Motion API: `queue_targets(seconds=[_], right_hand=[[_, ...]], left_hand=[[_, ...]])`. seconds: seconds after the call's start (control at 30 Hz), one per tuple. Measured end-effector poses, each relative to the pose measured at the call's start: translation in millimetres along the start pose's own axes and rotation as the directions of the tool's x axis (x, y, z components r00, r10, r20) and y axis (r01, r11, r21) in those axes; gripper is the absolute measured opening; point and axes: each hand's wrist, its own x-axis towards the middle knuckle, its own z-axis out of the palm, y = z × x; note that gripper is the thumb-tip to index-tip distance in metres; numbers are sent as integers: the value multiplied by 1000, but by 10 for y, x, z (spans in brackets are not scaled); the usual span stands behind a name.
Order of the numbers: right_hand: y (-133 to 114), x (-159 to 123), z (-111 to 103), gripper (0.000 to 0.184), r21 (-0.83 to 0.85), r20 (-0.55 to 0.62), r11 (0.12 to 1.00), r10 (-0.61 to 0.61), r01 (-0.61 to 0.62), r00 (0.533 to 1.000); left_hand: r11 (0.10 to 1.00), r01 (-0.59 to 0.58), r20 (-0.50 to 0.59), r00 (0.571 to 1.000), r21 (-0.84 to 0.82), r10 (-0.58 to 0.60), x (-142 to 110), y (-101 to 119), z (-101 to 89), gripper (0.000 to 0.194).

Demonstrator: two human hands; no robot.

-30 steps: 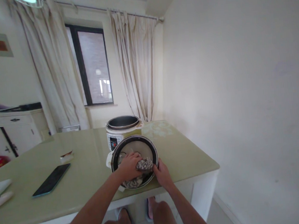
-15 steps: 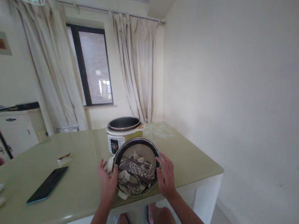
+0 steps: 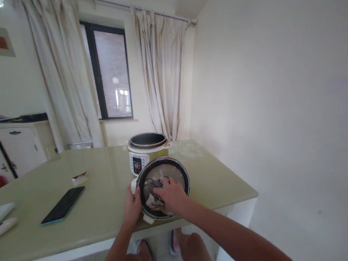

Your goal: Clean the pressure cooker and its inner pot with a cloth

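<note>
The round pressure cooker lid (image 3: pixel 186 173) is tilted at the table's near edge, its underside facing me. My left hand (image 3: pixel 133 206) grips its left rim, thumb on the inner side. A crumpled grey-and-white patterned cloth (image 3: pixel 154 200) lies against the lid's inner face. Over it, my right hand (image 3: pixel 171 193) presses with bent fingers closed on the cloth; its fingertips are partly sunk in the folds. Just behind the lid stands the white electric pressure cooker (image 3: pixel 138 162), uncovered, with a dark inside and a front control panel.
On the pale green table (image 3: pixel 108 208) to the left lie a dark phone (image 3: pixel 64 205), a small white packet (image 3: pixel 79 178) and a white object (image 3: pixel 3 227). A plain wall (image 3: pixel 281 118) rises on the right. A white cabinet (image 3: pixel 18 146) stands at far left.
My right hand has moved from the lid's right rim onto the cloth, which is now bunched smaller under it. My left hand stays on the left rim. The view has shifted slightly.
</note>
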Motion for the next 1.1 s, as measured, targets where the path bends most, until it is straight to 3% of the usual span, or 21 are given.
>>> queue_targets(seconds=[0.1,0.23,0.37,0.43,0.53,0.6,0.63,0.67,0.7,0.77,0.83,0.93,1.1], right_hand=[[212,46,-149,18,-168,-40,985,34,-40,999],[418,323,-293,22,-295,-114,954,24,-57,993],[306,719,-282,27,-357,-199,932,-148,69,969],[192,890,-236,29,-357,-236,906,-324,229,916],[123,1066,-189,31,-358,-241,771,-621,526,746],[197,1127,-199,29,-372,-229,675,-732,638,641],[270,1141,-218,28,-365,-232,667,-741,650,630],[359,1144,-246,26,-339,-248,697,-714,632,655],[458,1134,-279,25,-290,-275,759,-649,583,709],[665,1072,-349,20,-121,-331,908,-418,401,846],[846,941,-406,17,43,-344,979,-173,200,923],[1018,604,-435,19,113,-285,991,-39,74,958],[1011,-105,-362,36,117,-108,990,-71,84,992]], left_hand=[[1000,3,-4,1000,-10,-3,-14,0,11,62],[999,-38,-1,999,19,38,-27,29,3,59],[997,-65,1,998,52,65,-37,51,-4,60],[996,-66,7,998,62,66,-41,42,-9,60],[995,-55,11,998,88,54,-44,12,-23,62],[993,-59,-17,998,101,61,-46,-6,-33,62],[992,-66,-30,997,103,70,-47,-9,-36,62],[992,-74,-40,996,102,78,-49,-8,-37,61],[992,-79,-45,995,97,84,-51,-1,-36,61],[993,-79,-46,996,88,83,-59,33,-31,59],[994,-64,-53,996,86,69,-74,90,-24,58],[994,-34,-85,995,102,43,-114,200,-17,56],[991,-53,-145,987,121,71,-175,337,-3,58]])
